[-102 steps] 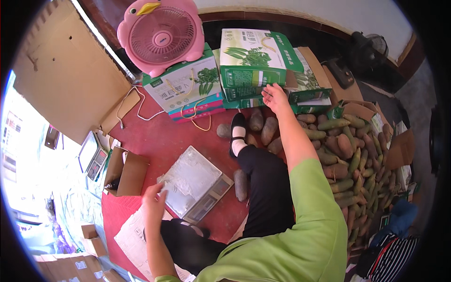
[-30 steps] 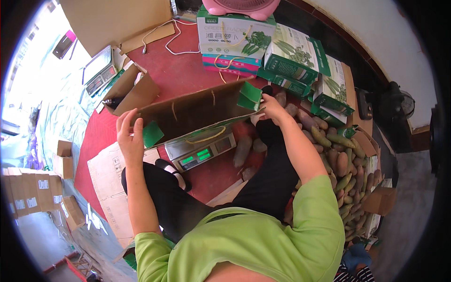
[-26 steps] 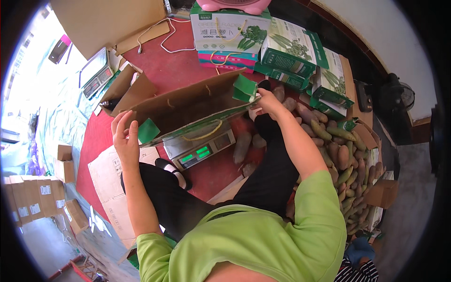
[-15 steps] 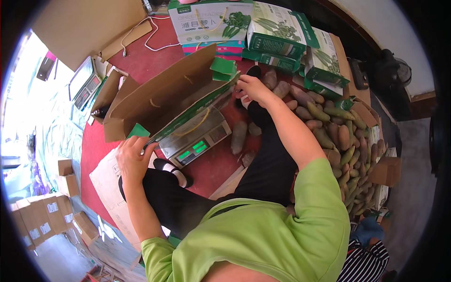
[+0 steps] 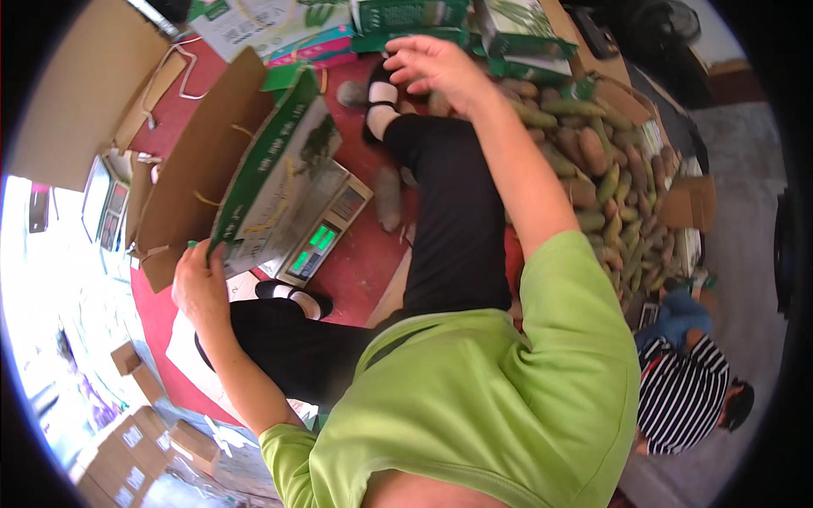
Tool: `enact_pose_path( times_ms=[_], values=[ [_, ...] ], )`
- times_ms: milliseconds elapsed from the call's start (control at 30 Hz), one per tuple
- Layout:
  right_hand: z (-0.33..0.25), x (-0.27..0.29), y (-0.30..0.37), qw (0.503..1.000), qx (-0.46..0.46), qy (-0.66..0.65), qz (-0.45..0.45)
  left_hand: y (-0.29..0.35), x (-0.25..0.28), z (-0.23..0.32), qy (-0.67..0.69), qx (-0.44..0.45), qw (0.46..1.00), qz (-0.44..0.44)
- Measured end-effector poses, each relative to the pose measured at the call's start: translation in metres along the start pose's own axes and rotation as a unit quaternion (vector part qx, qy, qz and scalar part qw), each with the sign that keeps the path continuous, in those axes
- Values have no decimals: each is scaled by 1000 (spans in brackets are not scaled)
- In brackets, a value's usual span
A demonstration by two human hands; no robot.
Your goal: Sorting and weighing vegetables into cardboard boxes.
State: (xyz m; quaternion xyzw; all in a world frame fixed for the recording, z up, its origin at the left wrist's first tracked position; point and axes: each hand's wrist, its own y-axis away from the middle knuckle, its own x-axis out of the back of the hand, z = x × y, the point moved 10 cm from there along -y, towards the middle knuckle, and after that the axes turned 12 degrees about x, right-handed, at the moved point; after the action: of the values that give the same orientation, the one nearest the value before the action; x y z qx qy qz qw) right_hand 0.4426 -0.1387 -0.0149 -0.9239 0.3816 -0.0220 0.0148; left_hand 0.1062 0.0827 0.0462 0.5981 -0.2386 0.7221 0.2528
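An open cardboard carton (image 5: 284,173), green and white outside and brown inside, stands tilted on a digital scale (image 5: 337,222) with a lit green display. My left hand (image 5: 201,284) pinches the carton's near corner between thumb and fingers. Held in the air beyond my right foot, my right hand (image 5: 440,72) has its fingers spread and holds nothing. It is apart from the carton, near the printed boxes at the back. A dirt-covered radish (image 5: 387,199) lies on the red mat beside the scale.
A large heap of green and brown radishes (image 5: 610,161) lies to my right. Printed green-and-white boxes (image 5: 411,15) line the back. A second scale (image 5: 106,207) stands at the left. A person in a striped shirt (image 5: 686,394) is at the lower right. Brown cartons (image 5: 127,449) stand lower left.
My right hand has let go of the carton's far end and lifted away from it. The carton has turned and tipped on the scale, with my left hand still at its near corner.
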Motion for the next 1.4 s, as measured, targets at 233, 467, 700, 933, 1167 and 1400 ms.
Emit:
enact_pose_path(
  times_ms=[233,467,700,933,1167,1400],
  values=[
    [96,147,132,965,-138,155,158,2,-1,-14,-78,14,995,53],
    [271,218,346,861,-273,412,122,4,-7,-14,-80,-20,996,40],
    [359,113,465,600,-163,605,-496,14,-1,-34,-85,2,996,33],
    [374,173,537,650,-329,610,-312,13,-22,-27,-79,3,995,58],
    [294,248,583,636,-431,-7,640,13,-23,-37,-91,11,992,90],
    [294,305,604,556,-380,-110,731,17,-29,-37,-76,1,993,92]
  ],
)
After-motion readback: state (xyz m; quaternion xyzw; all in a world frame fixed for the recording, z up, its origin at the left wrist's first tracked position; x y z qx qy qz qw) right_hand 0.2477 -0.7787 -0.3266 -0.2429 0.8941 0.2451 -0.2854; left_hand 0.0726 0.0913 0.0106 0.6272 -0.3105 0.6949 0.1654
